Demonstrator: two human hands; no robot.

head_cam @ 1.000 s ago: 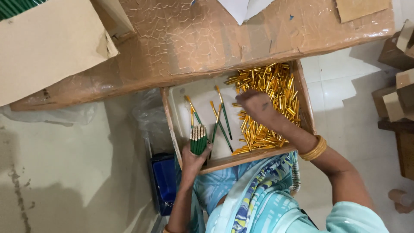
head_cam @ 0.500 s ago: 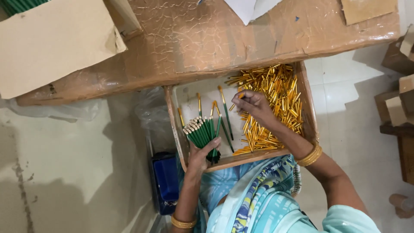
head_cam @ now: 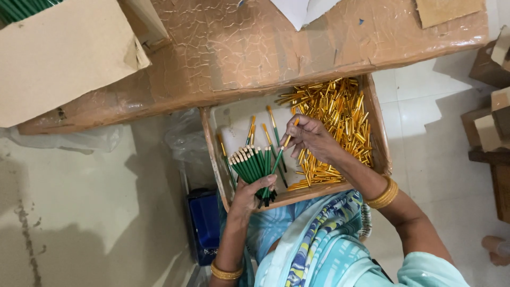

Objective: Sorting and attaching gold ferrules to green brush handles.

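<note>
Since a moment ago the right hand has lifted off the heap of gold caps and now pinches a single gold-capped green stick between thumb and fingertips, its gold end pointing up past the knuckles and its green shaft slanting down toward the bundle. The left hand has raised its bundle of green sticks higher in the tray, fingers wrapped closed around the lower ends so that the sticks fan upward and to the left.

The sticks in the bundle are slim, dark green and round, with pale cream tips showing in a row along the top of the fan. The stick in the right hand matches them but wears a shiny gold sleeve on one end. A few more capped sticks lie loose on the pale floor of the shallow wooden tray, which rests on the person's lap against the edge of a brown-wrapped table. The loose caps fill the tray's right half; whether the capped stick's lower end touches the bundle cannot be told from this angle.

A cardboard box sits on the table at upper left. Gold bangles circle the right wrist.
</note>
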